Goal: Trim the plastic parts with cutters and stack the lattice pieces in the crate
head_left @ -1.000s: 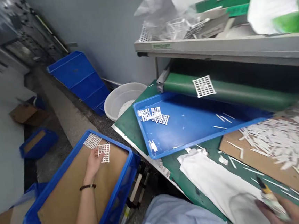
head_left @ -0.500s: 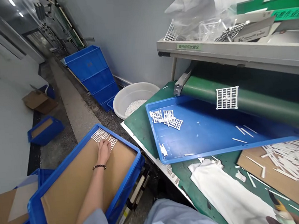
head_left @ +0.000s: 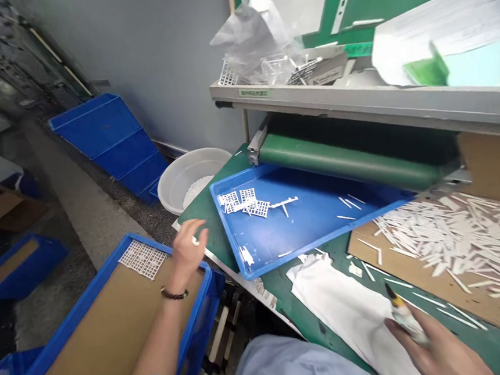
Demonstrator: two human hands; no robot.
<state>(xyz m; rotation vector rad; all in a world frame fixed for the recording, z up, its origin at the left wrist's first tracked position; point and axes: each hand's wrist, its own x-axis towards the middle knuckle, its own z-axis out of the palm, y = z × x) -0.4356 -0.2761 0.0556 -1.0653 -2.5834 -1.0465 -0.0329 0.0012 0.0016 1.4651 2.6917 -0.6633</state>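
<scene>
Gripping a yellow-tipped tool point(head_left: 404, 317), the right hand point(head_left: 434, 349) is closed; the left hand point(head_left: 188, 248) is open and empty. One plastic grid point(head_left: 143, 259) lies in the crate point(head_left: 80, 301), more grids point(head_left: 242, 203) in the tray point(head_left: 226, 230).

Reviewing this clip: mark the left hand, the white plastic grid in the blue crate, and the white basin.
left hand point(head_left: 187, 248), head view, middle of the hand
white plastic grid point(head_left: 143, 259), head view, middle of the grid
white basin point(head_left: 173, 179), head view, inner wall
</scene>
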